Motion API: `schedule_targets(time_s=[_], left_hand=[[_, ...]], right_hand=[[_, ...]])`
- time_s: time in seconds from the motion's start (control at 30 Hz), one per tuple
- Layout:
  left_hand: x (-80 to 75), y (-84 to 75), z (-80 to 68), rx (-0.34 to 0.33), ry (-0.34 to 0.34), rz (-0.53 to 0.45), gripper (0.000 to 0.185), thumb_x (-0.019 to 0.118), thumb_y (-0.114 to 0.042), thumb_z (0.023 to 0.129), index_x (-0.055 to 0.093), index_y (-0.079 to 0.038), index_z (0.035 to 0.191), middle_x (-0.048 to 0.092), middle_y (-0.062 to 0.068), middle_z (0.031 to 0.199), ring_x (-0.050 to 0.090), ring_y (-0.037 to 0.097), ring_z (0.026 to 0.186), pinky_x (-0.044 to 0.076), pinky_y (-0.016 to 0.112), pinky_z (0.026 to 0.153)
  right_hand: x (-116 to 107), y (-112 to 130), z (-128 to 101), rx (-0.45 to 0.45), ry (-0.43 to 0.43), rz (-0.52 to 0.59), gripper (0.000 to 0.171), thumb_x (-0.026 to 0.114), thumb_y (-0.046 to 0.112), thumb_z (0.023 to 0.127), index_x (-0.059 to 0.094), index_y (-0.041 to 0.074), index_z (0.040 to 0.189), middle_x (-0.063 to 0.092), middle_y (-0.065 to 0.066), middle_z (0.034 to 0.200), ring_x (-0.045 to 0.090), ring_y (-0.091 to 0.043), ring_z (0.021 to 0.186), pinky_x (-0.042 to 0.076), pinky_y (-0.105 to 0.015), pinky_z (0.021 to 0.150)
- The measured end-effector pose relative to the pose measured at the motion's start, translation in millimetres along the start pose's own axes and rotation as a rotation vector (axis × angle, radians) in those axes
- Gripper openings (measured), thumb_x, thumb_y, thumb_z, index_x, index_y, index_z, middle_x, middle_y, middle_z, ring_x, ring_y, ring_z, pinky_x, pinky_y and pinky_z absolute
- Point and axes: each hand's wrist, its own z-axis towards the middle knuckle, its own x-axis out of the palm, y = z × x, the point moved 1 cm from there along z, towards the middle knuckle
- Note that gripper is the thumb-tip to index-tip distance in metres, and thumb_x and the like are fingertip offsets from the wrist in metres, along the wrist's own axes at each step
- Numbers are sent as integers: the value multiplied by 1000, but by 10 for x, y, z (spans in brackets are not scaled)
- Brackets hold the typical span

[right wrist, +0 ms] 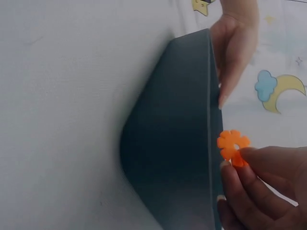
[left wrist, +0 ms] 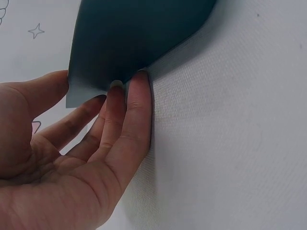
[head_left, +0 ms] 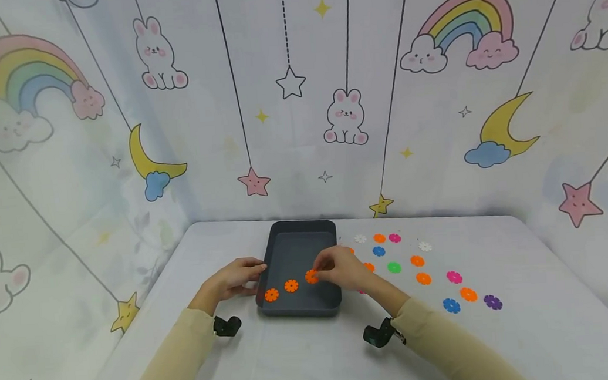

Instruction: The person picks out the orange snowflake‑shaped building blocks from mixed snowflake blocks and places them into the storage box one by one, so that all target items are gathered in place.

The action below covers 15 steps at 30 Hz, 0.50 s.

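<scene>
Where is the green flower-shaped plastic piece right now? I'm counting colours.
In the head view, the green flower-shaped plastic piece lies on the white table, right of the dark grey tray, just beyond the right hand.

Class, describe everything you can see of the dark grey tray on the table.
The dark grey tray is a shallow rectangle with rounded corners and low walls, matte, seemingly plastic. It lies flat on the white table. Two orange flower discs lie in its near end; the right hand pinches a third orange disc over it. The left hand touches its left wall with straight fingers.
</scene>
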Motion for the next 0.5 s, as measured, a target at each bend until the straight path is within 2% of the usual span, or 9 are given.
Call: schedule_targets(time_s=[0.27, 0.5], left_hand=[[-12, 5, 5, 13, 7, -6, 50, 57, -24, 107, 46, 4, 148, 54, 22, 142, 53, 36, 130, 59, 44, 92], [-16, 10, -4, 13, 11, -10, 50, 57, -24, 107, 46, 4, 148, 54, 22, 141, 54, 36, 129, 60, 44, 92]], right_hand=[[134, 19, 75, 28, 68, -96, 8, 75, 3, 91, 75, 9, 97, 70, 4, 90, 62, -11, 80, 56, -26, 72], [246, 26, 84, 20, 144, -94, 7, 75, 3, 91, 76, 7, 98, 72, 0, 91, 64, -12, 80, 57, -27, 72]])
